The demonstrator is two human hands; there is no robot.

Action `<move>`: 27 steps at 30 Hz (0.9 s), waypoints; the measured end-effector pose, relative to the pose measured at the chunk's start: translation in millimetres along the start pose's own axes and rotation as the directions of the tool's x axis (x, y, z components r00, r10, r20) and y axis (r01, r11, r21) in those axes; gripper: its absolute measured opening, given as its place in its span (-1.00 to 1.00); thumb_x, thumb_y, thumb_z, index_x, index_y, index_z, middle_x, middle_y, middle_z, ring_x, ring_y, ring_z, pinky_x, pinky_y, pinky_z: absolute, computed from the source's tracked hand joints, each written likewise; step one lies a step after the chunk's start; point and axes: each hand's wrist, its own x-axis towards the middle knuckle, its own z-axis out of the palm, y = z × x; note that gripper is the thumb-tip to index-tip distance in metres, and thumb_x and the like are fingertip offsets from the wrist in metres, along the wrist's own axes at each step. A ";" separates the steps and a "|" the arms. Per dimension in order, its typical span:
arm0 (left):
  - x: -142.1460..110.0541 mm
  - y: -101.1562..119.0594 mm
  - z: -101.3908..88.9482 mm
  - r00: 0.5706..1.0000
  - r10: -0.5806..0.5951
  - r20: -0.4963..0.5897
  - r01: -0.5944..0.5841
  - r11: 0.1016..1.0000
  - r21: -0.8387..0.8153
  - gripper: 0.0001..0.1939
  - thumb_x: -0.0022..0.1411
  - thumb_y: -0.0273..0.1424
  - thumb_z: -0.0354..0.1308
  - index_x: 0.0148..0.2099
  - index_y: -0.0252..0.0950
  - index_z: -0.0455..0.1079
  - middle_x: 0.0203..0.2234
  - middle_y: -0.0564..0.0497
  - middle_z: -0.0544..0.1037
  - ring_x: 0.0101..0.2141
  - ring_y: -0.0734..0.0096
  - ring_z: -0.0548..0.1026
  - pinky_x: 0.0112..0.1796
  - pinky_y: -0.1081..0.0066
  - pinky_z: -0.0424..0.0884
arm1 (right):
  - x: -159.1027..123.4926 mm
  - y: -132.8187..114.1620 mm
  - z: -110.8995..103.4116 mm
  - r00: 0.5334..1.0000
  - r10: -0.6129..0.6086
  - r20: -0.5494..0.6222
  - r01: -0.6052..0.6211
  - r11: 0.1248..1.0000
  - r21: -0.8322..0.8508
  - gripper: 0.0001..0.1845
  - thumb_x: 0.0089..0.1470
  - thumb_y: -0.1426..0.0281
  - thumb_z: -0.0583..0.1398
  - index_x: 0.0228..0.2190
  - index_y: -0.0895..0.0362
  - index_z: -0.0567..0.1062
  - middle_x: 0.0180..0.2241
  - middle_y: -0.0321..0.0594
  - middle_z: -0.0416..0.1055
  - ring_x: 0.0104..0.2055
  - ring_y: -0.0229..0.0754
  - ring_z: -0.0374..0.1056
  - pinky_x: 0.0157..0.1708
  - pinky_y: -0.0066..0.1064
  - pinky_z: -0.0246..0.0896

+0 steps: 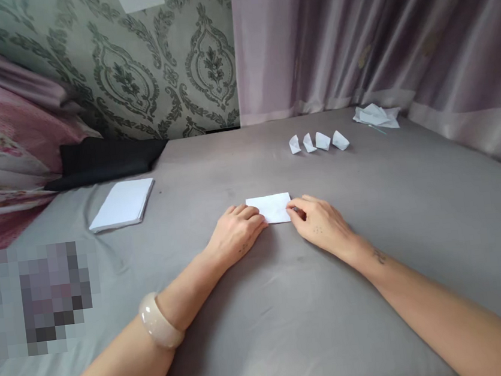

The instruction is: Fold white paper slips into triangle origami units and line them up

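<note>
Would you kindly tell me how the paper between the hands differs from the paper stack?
The paper covers less area than the stack. The paper looks thin, the stack thick-edged. The left hand and right hand touch the paper, not the stack. Both are white and rest on the grey cloth.

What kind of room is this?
Probably a room at home, perhaps a bedroom: there are draped curtains, patterned wallpaper and a wide, cloth-covered surface that could be a bed.

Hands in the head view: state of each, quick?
Left hand: fingers over the folded paper's left side; firm grip cannot be told.
Right hand: curled at the paper's right edge; pinch cannot be told.
</note>
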 end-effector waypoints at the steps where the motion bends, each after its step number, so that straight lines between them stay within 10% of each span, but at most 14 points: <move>1: 0.3 0.6 -0.6 1.000 0.028 -0.011 -0.027 0.998 0.052 -0.65 0.40 -0.33 -0.15 -0.23 -0.32 0.45 -0.33 -0.07 0.54 -0.29 0.31 0.44 -0.28 0.31 0.25 | -0.7 -0.4 1.0 0.997 -0.060 -0.039 0.060 0.998 0.004 -0.79 0.16 0.32 0.10 -0.26 0.04 0.53 -0.29 -0.22 0.43 -0.36 -0.22 0.32 -0.39 -0.40 0.11; 5: 1.8 4.1 -7.3 0.991 0.094 -0.100 -0.082 0.989 0.120 -0.70 0.39 -0.39 -0.13 -0.23 -0.34 0.42 -0.37 -0.06 0.54 -0.32 0.33 0.43 -0.26 0.30 0.23 | -1.5 -5.8 2.5 0.932 -0.338 -0.133 0.342 0.940 0.007 -0.78 0.09 0.30 0.23 -0.20 0.06 0.55 -0.16 -0.15 0.43 -0.13 -0.10 0.29 -0.15 -0.30 0.16; 9: 3.2 13.1 -27.0 0.981 -0.030 -0.193 -0.008 0.982 -0.190 -0.75 0.35 -0.35 -0.04 -0.23 -0.34 0.43 -0.37 -0.05 0.53 -0.35 0.40 0.40 -0.28 0.34 0.24 | -2.8 -15.1 -11.2 0.921 -0.366 -0.136 0.386 0.905 0.179 -0.82 0.17 0.34 0.16 -0.33 0.05 0.59 -0.34 -0.23 0.47 -0.25 -0.18 0.29 -0.16 -0.29 0.14; 13: 5.4 27.3 -49.7 0.957 -0.261 0.125 0.268 0.637 -0.723 -0.69 0.28 -0.19 0.06 -0.29 -0.33 0.48 -0.50 0.03 0.47 -0.48 0.50 0.33 -0.45 0.46 0.21 | -6.9 -20.8 -35.9 0.973 -0.204 0.108 0.097 0.785 0.611 -0.82 0.08 0.24 0.23 -0.41 0.05 0.60 -0.39 -0.29 0.49 -0.34 -0.25 0.36 -0.27 -0.39 0.22; 18: 8.7 34.8 -50.8 0.828 -0.352 0.436 0.497 0.103 -0.862 -0.64 0.14 -0.15 0.19 -0.51 -0.35 0.42 -0.63 0.08 0.35 -0.53 0.54 0.28 -0.49 0.47 0.15 | -6.8 -15.9 -43.4 0.897 0.046 0.439 -0.424 0.370 0.827 -0.74 -0.16 0.18 0.37 -0.46 0.11 0.59 -0.47 -0.27 0.51 -0.45 -0.25 0.40 -0.42 -0.40 0.27; 27: 7.1 22.0 -30.5 0.676 -0.425 0.603 0.618 -0.119 -0.777 -0.68 0.02 -0.15 0.28 -0.47 -0.35 0.47 -0.61 0.03 0.41 -0.57 0.51 0.33 -0.54 0.45 0.10 | 4.5 2.3 -31.9 0.798 0.220 0.562 -0.596 0.147 0.789 -0.73 -0.15 0.23 0.39 -0.49 0.18 0.56 -0.48 -0.24 0.49 -0.45 -0.31 0.38 -0.42 -0.49 0.31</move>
